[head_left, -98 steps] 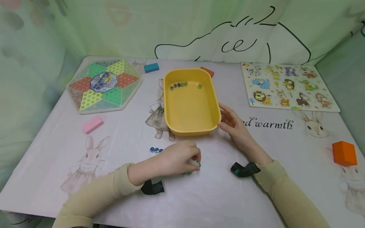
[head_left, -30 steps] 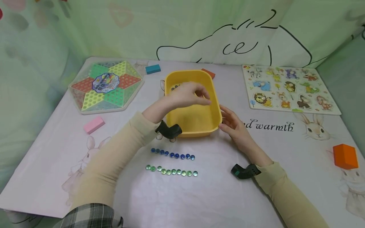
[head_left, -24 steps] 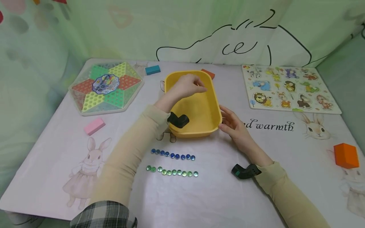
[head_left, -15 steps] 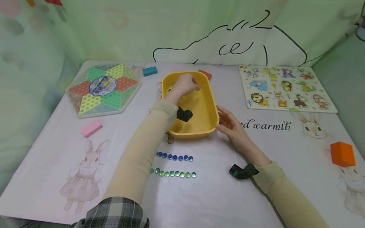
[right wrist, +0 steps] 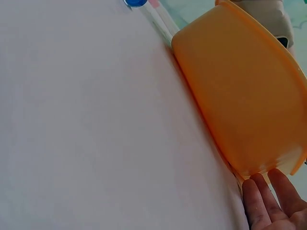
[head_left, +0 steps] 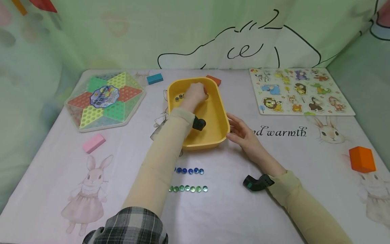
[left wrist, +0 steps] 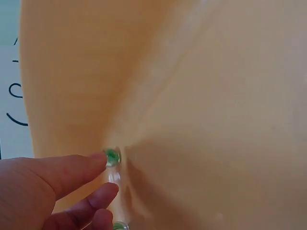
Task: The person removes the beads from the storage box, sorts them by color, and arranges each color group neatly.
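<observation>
The left hand (head_left: 196,93) reaches into a yellow plastic bin (head_left: 217,112) near its far wall. In the left wrist view a fingertip touches a green glass marble (left wrist: 112,157); the fingers below it are bent, apart from the marble. Another green marble (left wrist: 121,225) shows at the bottom edge there. A few dark marbles (head_left: 178,97) lie at the bin's far left, others hidden by the hand. The right hand (head_left: 246,137) has its fingertips against the bin's right side, near the front corner. Before the bin lie a row of blue marbles (head_left: 190,171) and one of green marbles (head_left: 193,189), partly behind the left sleeve.
A star-patterned Chinese checkers board (head_left: 105,100) lies at the left, an animal puzzle board (head_left: 300,91) at the right. Around the table stand a blue block (head_left: 155,79), a pink block (head_left: 93,143), an orange-red block (head_left: 214,80) and an orange block (head_left: 362,159).
The left hand has gone from the end of the green row into the bin, lowering toward its far wall. The right hand stays at the bin. The head view has shifted slightly.
</observation>
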### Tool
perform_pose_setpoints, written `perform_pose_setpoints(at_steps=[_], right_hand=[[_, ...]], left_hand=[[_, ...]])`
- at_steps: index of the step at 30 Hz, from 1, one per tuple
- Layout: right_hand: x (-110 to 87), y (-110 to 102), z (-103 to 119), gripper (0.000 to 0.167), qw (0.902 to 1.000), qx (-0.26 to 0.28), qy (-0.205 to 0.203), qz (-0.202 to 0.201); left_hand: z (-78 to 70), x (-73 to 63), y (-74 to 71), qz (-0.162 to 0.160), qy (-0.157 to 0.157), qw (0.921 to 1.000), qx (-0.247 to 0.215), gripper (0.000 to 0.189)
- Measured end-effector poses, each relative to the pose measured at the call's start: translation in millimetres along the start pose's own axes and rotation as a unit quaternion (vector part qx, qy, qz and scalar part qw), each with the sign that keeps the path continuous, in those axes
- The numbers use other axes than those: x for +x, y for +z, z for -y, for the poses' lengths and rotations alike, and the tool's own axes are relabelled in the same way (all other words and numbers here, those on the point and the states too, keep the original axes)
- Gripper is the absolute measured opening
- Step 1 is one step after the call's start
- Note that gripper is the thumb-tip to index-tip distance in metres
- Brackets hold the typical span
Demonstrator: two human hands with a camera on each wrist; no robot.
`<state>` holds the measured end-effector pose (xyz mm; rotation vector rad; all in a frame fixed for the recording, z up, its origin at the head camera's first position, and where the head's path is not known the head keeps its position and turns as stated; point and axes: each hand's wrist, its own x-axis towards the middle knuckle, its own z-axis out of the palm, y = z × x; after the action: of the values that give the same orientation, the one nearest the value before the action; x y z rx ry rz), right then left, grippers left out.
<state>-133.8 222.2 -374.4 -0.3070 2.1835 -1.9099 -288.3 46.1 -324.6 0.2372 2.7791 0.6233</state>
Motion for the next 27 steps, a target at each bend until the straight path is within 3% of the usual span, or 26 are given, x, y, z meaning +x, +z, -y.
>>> perform_pose_setpoints(at_steps=[8, 12, 18, 22, 27], right_hand=[[1.6, 2, 0, 0.06, 1.0, -0.007, 0.003, -0.001], [2.2, 3, 0, 0.06, 0.9999, -0.01, 0.003, -0.002], [3.1, 3, 1, 0.06, 1.0, -0.008, 0.001, -0.002], [2.9, 2, 3, 0.06, 1.0, -0.008, 0.002, 0.002], [0.6, 1, 3, 0.06, 1.0, -0.007, 0.003, -0.001]], left_hand=[[-0.8, -5.3, 4.2, 0.01, 0.027, 0.9993, 0.026, 0.01], [-2.0, -8.0, 4.2, 0.017, 0.027, 0.9991, 0.026, 0.017], [-5.1, -15.7, -8.6, 0.028, 0.062, 0.9972, 0.031, 0.022], [-6.4, -25.9, -20.3, 0.047, 0.09, 0.9948, 0.006, 0.014], [-4.2, -42.1, -27.0, 0.06, 0.128, 0.9894, -0.036, 0.017]])
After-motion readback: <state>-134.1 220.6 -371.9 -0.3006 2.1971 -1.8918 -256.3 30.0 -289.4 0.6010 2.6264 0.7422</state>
